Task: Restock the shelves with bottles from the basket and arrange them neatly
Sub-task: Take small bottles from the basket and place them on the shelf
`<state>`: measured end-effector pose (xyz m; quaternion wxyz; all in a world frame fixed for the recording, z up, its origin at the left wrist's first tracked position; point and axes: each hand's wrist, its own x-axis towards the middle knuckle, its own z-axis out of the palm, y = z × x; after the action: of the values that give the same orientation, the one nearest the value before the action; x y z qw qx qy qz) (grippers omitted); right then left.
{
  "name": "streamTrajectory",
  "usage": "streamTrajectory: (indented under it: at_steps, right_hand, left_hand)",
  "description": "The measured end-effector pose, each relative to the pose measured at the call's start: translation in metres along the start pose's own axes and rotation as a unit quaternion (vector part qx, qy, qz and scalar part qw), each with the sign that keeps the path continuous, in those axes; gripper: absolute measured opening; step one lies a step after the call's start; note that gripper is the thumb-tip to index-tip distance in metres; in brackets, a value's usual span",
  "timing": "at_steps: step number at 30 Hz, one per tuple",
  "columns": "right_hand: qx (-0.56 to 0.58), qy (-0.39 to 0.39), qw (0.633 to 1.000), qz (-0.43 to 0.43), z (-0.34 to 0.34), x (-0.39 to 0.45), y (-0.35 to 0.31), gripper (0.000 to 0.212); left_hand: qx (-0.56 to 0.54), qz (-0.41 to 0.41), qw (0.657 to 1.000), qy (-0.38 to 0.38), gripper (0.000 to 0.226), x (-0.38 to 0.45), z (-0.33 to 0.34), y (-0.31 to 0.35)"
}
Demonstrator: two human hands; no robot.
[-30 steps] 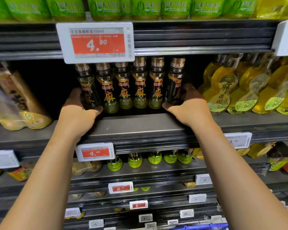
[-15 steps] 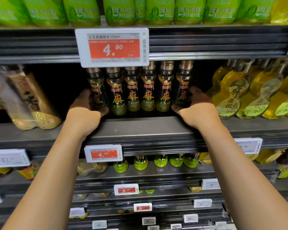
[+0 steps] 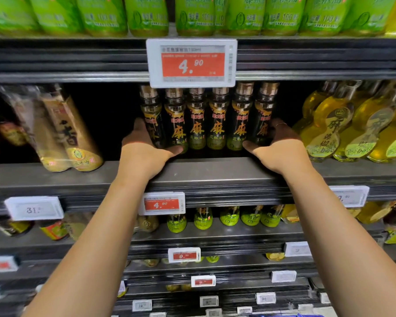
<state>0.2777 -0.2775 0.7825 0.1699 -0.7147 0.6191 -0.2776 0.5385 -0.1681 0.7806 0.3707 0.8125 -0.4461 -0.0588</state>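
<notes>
A: Your left hand (image 3: 144, 148) and right hand (image 3: 281, 148) bracket a row of six dark glass bottles with gold caps and orange-lettered labels (image 3: 217, 124) on the grey metal shelf (image 3: 206, 172), upright, side by side, touching.

B: Grip?

A: Left thumb lies across the base of the second bottle, palm on the end bottle; its fingers are hidden behind the row. Right palm is on the other end bottle, thumb toward the front; fingers curve behind, a ring shows. Both hands press inward on the row, not pinching.

B: Contents?

A: Dark up top, yellow-green at the bases.

B: Surroundings?

A: White price tag with red panel reading 4.90 (image 3: 191, 62) hangs over the caps. Gourd-shaped bottles of yellow oil (image 3: 334, 131) just beside your right hand. Tan-labelled bottles (image 3: 71, 138) lean well left, dark gap between. Bottles stand back from the shelf lip.
</notes>
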Motion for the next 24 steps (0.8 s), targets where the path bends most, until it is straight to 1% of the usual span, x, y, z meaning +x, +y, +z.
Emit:
streamTrajectory:
  at_steps: [4,8,12,14,16,19,20,22,24]
  right_hand:
    - [0.004,0.01,1.0,0.003,0.001,-0.003,0.0,0.088]
    - [-0.007,0.002,1.0,0.019,-0.001,-0.006,-0.002,0.088]
    - [0.001,0.017,0.999,0.028,-0.004,-0.016,-0.006,0.08]
    - [-0.01,0.024,0.999,0.03,-0.005,-0.023,-0.006,0.066]
    - [-0.014,0.036,0.998,0.049,-0.006,-0.03,-0.005,0.051]
    - [0.019,0.069,0.994,0.077,-0.005,-0.045,-0.002,0.047]
    - [0.031,0.084,0.993,0.073,-0.004,-0.051,-0.001,0.044]
    - [0.05,0.11,0.992,0.045,-0.002,-0.065,0.001,0.037]
    - [0.058,0.127,0.99,0.011,0.0,-0.078,0.006,0.028]
  left_hand:
    - [0.026,-0.017,0.999,-0.015,0.104,0.004,-0.001,0.0]
    - [0.014,-0.013,1.0,-0.024,0.102,0.003,-0.004,0.001]
    - [0.001,0.001,1.0,-0.026,0.098,-0.004,-0.008,-0.002]
    - [-0.007,0.019,1.0,-0.014,0.091,-0.009,-0.011,-0.005]
    - [-0.019,0.026,0.999,-0.011,0.082,-0.015,-0.016,-0.009]
    - [0.004,0.043,0.999,-0.005,0.056,-0.024,-0.021,-0.016]
    - [0.009,0.043,0.999,0.01,0.049,-0.028,-0.022,-0.02]
    - [-0.012,0.038,0.999,0.035,0.045,-0.034,-0.025,-0.027]
    - [-0.057,0.057,0.996,0.033,0.04,-0.038,-0.027,-0.032]
